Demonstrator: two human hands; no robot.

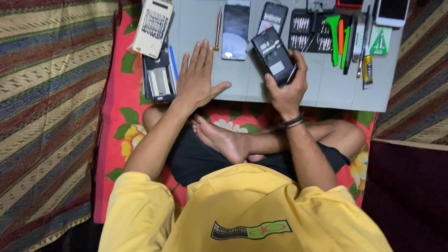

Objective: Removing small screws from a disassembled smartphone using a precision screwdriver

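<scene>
I see the right hand [285, 88] clamped around an opened phone [272, 55] above the grey mat [326, 88], fingers wrapping its edges. The left hand [198, 77] lies flat on that mat, fingers spread, holding nothing.

The near strip of the grey mat [326, 93] lies bare between the right hand [285, 86] and the mat's right corner, so a hand can slide there freely. A smaller bare patch sits between the two hands, just near the glass screen panel [234, 31]. The left hand [198, 77] lies flat on the mat's left part, with a black opened device [159, 79] just beside it on the left and a cream calculator [153, 27] beyond that. The far edge is crowded: a screwdriver [218, 29], the panel, a phone frame [272, 17], a bit tray [310, 30], plastic pry tools [339, 39] and a glue tube [367, 71] stand close together, with narrow gaps.
</scene>
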